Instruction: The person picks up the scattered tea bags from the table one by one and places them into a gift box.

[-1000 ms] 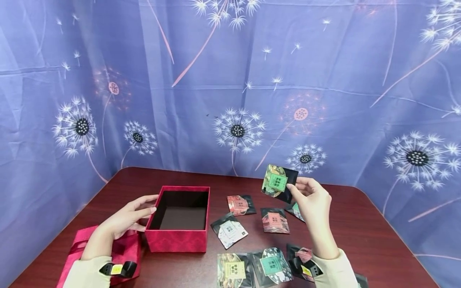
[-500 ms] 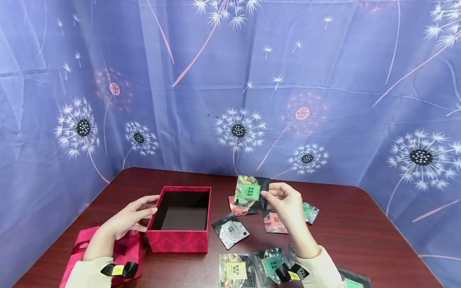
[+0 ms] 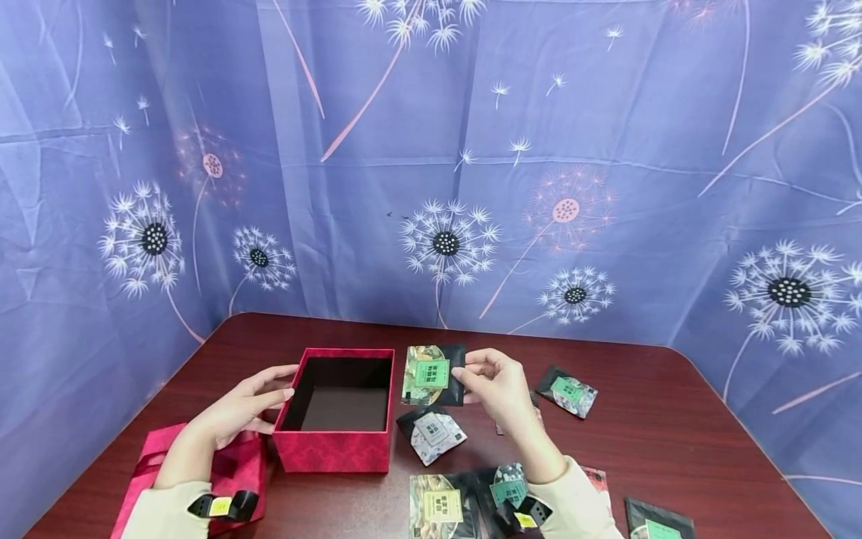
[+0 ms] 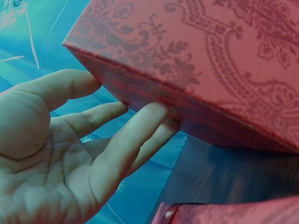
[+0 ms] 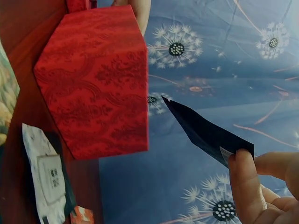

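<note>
My left hand [image 3: 244, 403] touches the left side of an open red patterned box [image 3: 331, 451], its fingertips against the wall in the left wrist view. The box has a dark inside that shows nothing in it. Just right of the box, my right hand [image 3: 497, 382] pinches a flat tea bag packet [image 3: 428, 374] by its black edge, between thumb and fingers. A green label and a yellow-green picture mark its front. In the right wrist view this packet [image 5: 208, 133] shows nearly edge-on, raised level with the box. Below it lies a white-and-black packet [image 3: 431, 434].
The red box lid [image 3: 236, 468] lies under my left forearm. A yellow-labelled packet [image 3: 441, 509] and a teal-labelled one [image 3: 508, 486] lie near the front edge. Farther right are green-labelled packets [image 3: 571, 392]. My right arm partly covers red ones. A blue dandelion curtain [image 3: 377, 187] hangs behind.
My right hand has carried the green-labelled packet left and down, from above the right-hand packets to beside the box. My left hand and the box have stayed in place.
</note>
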The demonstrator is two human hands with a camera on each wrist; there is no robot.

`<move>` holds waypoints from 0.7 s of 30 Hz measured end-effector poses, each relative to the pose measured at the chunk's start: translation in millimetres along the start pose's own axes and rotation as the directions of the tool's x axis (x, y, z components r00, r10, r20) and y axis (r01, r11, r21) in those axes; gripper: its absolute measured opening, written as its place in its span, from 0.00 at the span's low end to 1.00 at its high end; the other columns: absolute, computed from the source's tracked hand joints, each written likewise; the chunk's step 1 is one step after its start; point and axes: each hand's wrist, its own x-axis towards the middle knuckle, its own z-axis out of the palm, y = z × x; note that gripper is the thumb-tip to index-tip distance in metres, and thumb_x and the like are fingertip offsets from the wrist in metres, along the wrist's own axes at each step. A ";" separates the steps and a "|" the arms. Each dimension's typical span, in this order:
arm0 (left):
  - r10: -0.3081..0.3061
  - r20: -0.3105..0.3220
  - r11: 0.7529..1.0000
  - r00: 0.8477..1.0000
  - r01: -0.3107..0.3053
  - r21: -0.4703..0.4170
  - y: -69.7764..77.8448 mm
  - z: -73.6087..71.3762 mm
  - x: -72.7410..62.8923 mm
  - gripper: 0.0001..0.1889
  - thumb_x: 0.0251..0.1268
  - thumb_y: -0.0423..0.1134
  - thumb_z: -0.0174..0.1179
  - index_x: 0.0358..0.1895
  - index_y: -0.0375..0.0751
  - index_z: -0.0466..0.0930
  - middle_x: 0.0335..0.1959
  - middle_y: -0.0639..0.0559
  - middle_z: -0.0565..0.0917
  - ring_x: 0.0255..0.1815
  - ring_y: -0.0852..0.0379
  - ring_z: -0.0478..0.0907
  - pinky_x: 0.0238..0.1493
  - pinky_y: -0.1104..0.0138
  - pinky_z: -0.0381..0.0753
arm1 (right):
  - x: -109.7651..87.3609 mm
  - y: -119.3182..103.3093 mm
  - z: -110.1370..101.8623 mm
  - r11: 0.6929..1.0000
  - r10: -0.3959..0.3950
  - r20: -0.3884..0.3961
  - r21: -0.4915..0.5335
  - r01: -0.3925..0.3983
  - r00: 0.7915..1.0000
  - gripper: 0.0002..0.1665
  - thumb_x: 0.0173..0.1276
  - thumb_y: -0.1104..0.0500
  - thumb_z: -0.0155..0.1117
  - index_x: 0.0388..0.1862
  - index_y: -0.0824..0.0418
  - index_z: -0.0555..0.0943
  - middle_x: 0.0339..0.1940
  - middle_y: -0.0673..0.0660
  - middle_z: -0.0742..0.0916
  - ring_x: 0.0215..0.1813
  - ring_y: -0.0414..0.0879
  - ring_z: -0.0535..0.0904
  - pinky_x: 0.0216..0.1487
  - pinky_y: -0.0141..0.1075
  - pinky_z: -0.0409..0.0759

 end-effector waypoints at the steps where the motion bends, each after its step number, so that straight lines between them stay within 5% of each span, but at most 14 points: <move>1: 0.000 0.000 1.000 1.000 0.000 0.002 0.0 0.0 0.0 0.34 0.70 0.42 0.53 0.72 0.31 0.48 0.62 0.22 0.64 0.54 0.41 0.77 0.42 0.52 0.84 | 0.1 0.9 1.7 1.000 0.001 0.008 0.005 -0.001 1.000 0.11 0.57 0.71 0.66 0.40 0.72 0.78 0.26 0.57 0.86 0.19 0.40 0.80 0.26 0.41 0.84; 21: -0.006 0.002 1.000 1.000 0.006 0.009 0.4 -0.2 0.0 0.35 0.70 0.41 0.52 0.73 0.31 0.48 0.63 0.22 0.62 0.54 0.42 0.76 0.43 0.52 0.83 | 3.3 -0.9 16.4 0.999 -0.023 0.039 0.041 0.022 0.999 0.11 0.57 0.71 0.65 0.39 0.72 0.78 0.25 0.58 0.86 0.18 0.39 0.79 0.24 0.37 0.83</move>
